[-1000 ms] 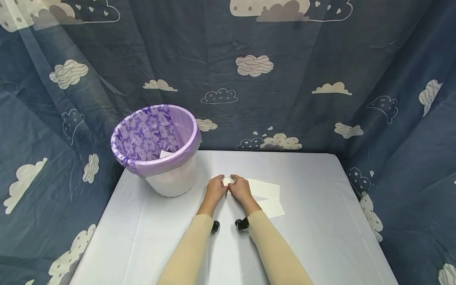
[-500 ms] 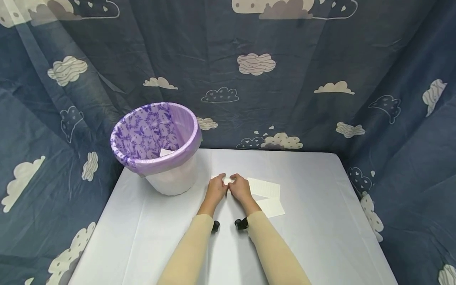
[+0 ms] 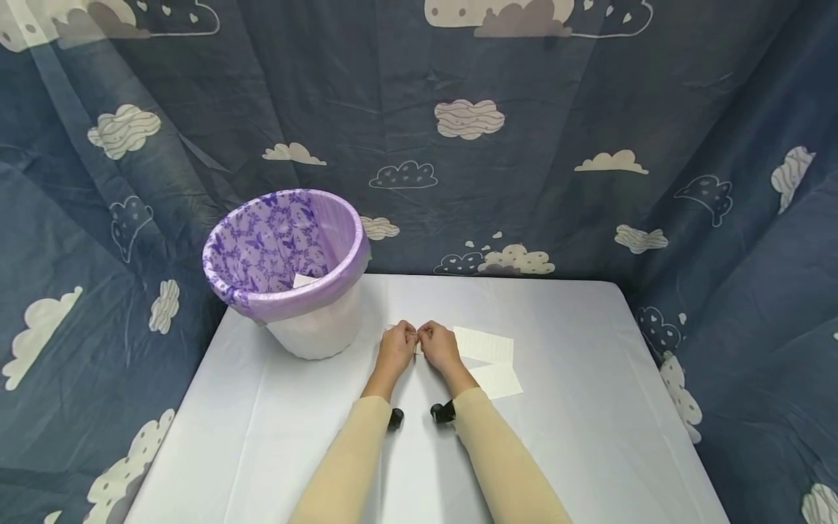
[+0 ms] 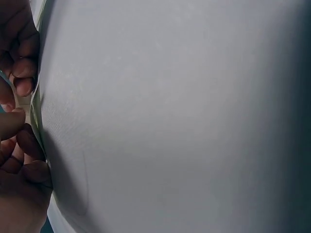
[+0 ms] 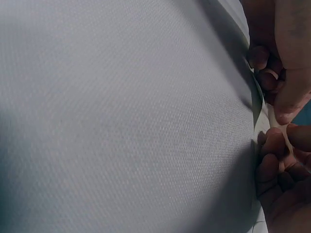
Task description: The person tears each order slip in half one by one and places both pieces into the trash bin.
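Note:
In the head view my left hand (image 3: 396,347) and right hand (image 3: 441,347) meet over the middle of the table. Between their fingertips, both pinch pale paper (image 5: 271,115), of which only a narrow strip shows among the fingers in the wrist views. Lined white paper (image 3: 484,344) extends to the right from beneath the right hand. Just below it lies another white paper piece (image 3: 499,381), angled away from the first. The hands cover the paper's left part, and a small corner peeks out behind the left hand.
A white bin (image 3: 321,331) with a purple patterned liner (image 3: 271,244) stands at the table's back left. Inside it a white paper piece (image 3: 304,280) shows. A dark cloud-print curtain (image 3: 406,87) hangs behind the white-covered table (image 3: 589,407).
The thumbs and index fingers, earlier spread with the index fingers pointing forward, have closed together; both hands now pinch the paper close to each other. The papers at right and the bin stay put.

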`<state>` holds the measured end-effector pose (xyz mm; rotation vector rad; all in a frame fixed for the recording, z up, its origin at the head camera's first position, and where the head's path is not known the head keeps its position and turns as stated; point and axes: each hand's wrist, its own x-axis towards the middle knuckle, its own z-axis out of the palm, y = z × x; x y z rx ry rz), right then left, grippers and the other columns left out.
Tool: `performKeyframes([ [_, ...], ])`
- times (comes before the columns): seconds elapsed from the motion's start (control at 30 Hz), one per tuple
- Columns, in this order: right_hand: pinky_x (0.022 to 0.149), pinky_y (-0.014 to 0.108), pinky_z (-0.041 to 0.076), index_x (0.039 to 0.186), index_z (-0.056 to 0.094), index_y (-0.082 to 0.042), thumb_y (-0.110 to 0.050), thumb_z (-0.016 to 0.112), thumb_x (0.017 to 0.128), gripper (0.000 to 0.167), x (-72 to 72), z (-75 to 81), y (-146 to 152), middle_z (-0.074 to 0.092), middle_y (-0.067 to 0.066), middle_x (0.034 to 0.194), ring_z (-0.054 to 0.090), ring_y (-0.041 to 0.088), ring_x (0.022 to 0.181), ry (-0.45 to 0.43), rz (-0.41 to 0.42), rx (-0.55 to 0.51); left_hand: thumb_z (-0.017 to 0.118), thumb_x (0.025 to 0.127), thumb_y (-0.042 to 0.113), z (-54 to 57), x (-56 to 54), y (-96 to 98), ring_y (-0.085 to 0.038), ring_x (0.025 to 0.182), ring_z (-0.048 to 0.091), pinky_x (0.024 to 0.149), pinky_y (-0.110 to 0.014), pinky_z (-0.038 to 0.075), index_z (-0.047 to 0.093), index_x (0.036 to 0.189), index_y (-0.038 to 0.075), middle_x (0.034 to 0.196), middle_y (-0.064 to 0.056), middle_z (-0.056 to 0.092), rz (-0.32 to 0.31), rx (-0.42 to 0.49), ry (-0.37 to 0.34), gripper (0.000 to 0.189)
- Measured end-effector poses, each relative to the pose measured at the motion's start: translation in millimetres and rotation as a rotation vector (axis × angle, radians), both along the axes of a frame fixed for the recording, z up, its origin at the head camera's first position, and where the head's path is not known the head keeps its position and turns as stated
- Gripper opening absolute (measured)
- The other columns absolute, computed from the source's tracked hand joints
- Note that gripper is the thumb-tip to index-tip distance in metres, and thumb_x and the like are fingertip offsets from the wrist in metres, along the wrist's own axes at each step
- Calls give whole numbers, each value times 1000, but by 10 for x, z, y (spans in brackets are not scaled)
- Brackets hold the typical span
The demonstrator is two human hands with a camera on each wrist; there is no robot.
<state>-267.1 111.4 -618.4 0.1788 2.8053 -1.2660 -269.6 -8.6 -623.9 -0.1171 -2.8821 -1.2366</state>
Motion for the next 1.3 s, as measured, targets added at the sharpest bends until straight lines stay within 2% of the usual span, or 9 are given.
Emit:
performKeyframes([
  [0.13, 58, 24, 42, 109, 74, -3, -16, 60, 107, 19, 8, -12, 1, 71, 3, 70, 56, 8, 54, 9, -4, 1, 69, 101, 10, -19, 20, 1, -28, 83, 69, 89, -49, 57, 72, 103, 3, 88, -11, 75, 11, 7, 35, 7],
  [0.27, 60, 25, 43, 110, 76, -3, -15, 61, 105, 19, 4, -8, 3, 71, 3, 70, 57, 9, 57, 33, -7, 21, 70, 101, 10, -35, 12, 3, -28, 84, 71, 81, -45, 58, 72, 103, 3, 89, -11, 76, 13, -1, 58, 7],
  [0.43, 57, 23, 41, 102, 76, -4, -15, 62, 106, 18, -2, -5, -5, 68, 2, 66, 54, 9, 55, 42, -16, 7, 70, 102, 12, -29, 12, 0, -28, 83, 70, 76, -42, 57, 72, 102, 4, 88, -11, 75, 5, -8, 74, 8],
  [0.63, 53, 20, 40, 98, 75, -5, -16, 61, 107, 20, 5, -10, 0, 65, -1, 63, 52, 6, 49, 28, -30, -53, 68, 103, 13, -12, 27, -18, -31, 88, 74, 79, -44, 60, 75, 112, 2, 94, -14, 79, -6, -12, 80, 15],
  [0.73, 53, 21, 40, 98, 74, -5, -17, 62, 107, 19, 25, -9, 13, 64, -1, 63, 51, 6, 50, 20, -26, -72, 68, 104, 15, -23, 36, -25, -27, 85, 73, 76, -39, 59, 76, 107, 4, 93, -12, 79, -10, -15, 64, 14],
  [0.83, 55, 22, 40, 96, 75, -6, -17, 63, 107, 19, 37, -8, 24, 64, -1, 63, 51, 7, 52, 20, -25, -78, 67, 104, 14, -24, 33, -30, -20, 74, 67, 67, -32, 54, 75, 97, 5, 84, -9, 76, -11, -8, 53, 14],
  [0.97, 58, 21, 41, 96, 76, -6, -18, 64, 106, 19, 55, -15, 28, 64, -2, 64, 52, 7, 56, 31, -33, -64, 64, 105, 11, -5, 39, -33, -13, 64, 56, 60, -26, 46, 73, 91, 6, 73, -5, 70, -22, 2, 42, 17],
  [1.17, 59, 22, 42, 95, 77, -6, -17, 64, 106, 20, 90, 28, 40, 66, -1, 64, 53, 8, 57, 61, -40, -52, 62, 107, 13, 57, 67, -40, -10, 61, 52, 58, -22, 43, 70, 89, 7, 69, -2, 67, -57, -5, 43, 21],
  [1.3, 59, 23, 43, 94, 77, -6, -15, 64, 105, 19, 137, 122, 64, 68, 1, 67, 54, 9, 58, 93, -41, -52, 61, 108, 15, 149, 90, -42, -9, 61, 54, 57, -22, 44, 68, 89, 8, 70, -1, 67, -87, -23, 50, 21],
])
